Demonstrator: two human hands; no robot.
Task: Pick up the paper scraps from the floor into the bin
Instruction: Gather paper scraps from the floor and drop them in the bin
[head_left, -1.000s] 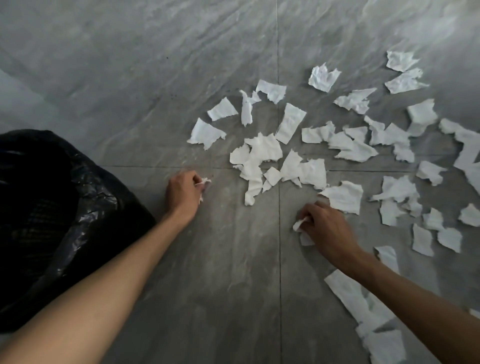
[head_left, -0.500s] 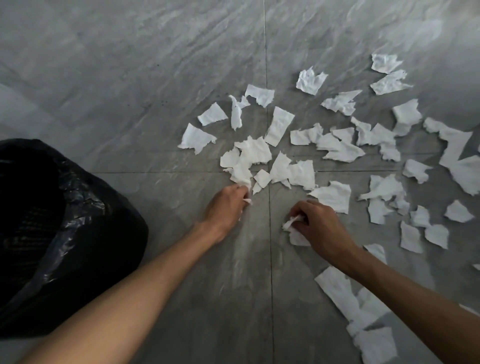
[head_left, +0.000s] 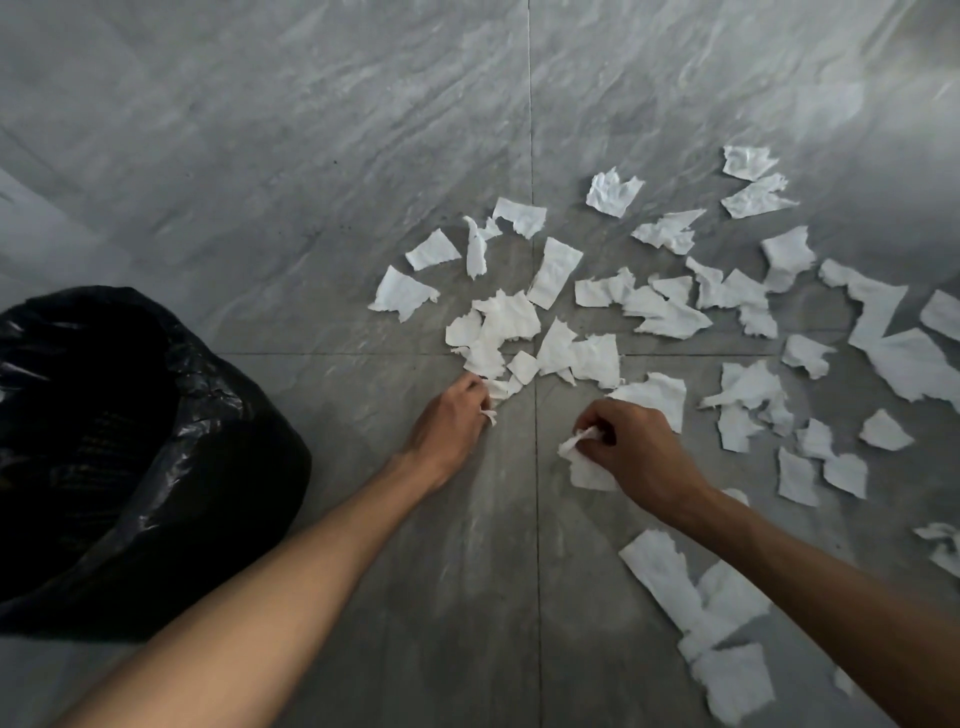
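Several torn white paper scraps (head_left: 670, 312) lie scattered over the grey tiled floor, from the centre out to the right edge. My left hand (head_left: 449, 423) rests at the near edge of the central cluster, its fingers closed on a small scrap (head_left: 488, 414). My right hand (head_left: 631, 449) is just to the right, pinching a crumpled white scrap (head_left: 582, 441) above another piece on the floor. The bin (head_left: 156, 467), lined with a black plastic bag, stands at the left, about a forearm's length from my left hand.
More scraps (head_left: 696, 603) lie under and near my right forearm at the lower right. Tile seams cross near the hands. Bare grey floor (head_left: 311, 156) stretches across the top and left of the view.
My left hand has moved right, from beside the bin to the near edge of the central scrap cluster, still holding a small scrap. My right hand stayed in place, lifting its scrap slightly.
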